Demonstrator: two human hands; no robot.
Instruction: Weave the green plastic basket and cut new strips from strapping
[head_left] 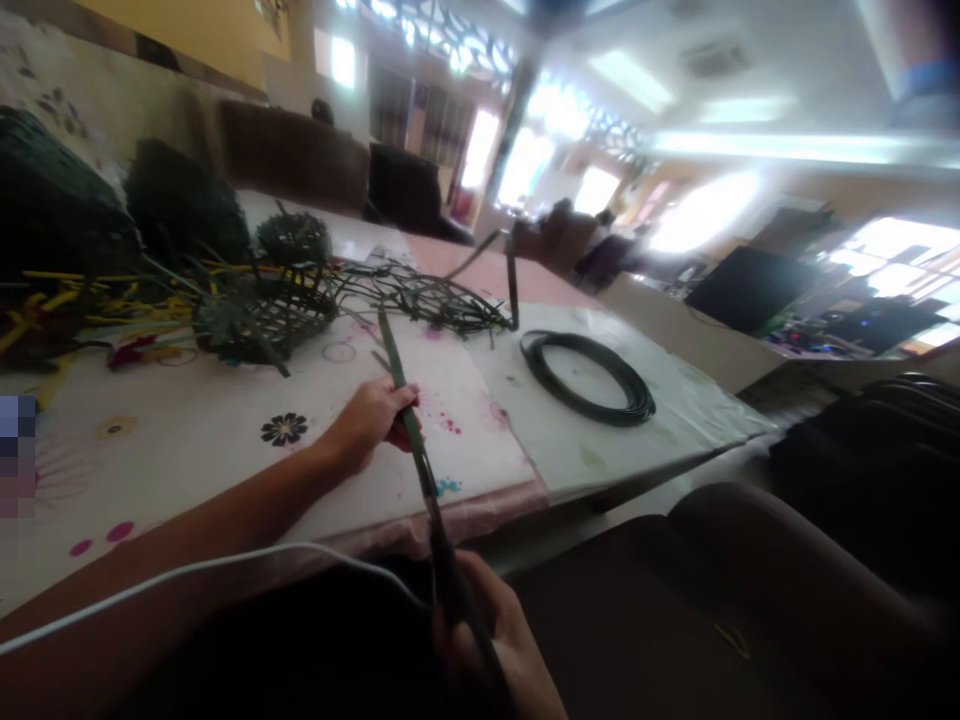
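My left hand [375, 415], closed with the thumb on top, grips a flat green plastic strip [395, 355] above the table. The strip slants up and away from me; a shorter end shows beside it. Nearer to me, my right hand [499, 630] is wrapped round a dark-handled tool [448, 570] that looks like scissors. Its narrow front end meets the lower part of the strip, but blur hides whether the blades are apart. Beyond my left hand lie a partly woven green basket [266, 315] and a tangle of green strips [442, 300].
A coil of dark green strip [589, 378] lies on the right of the covered table [487, 450]. Yellow strips [56, 300] and dark green bundles [184, 205] are at the left. A white cable [247, 558] crosses my left forearm. A dark chair [750, 560] stands right.
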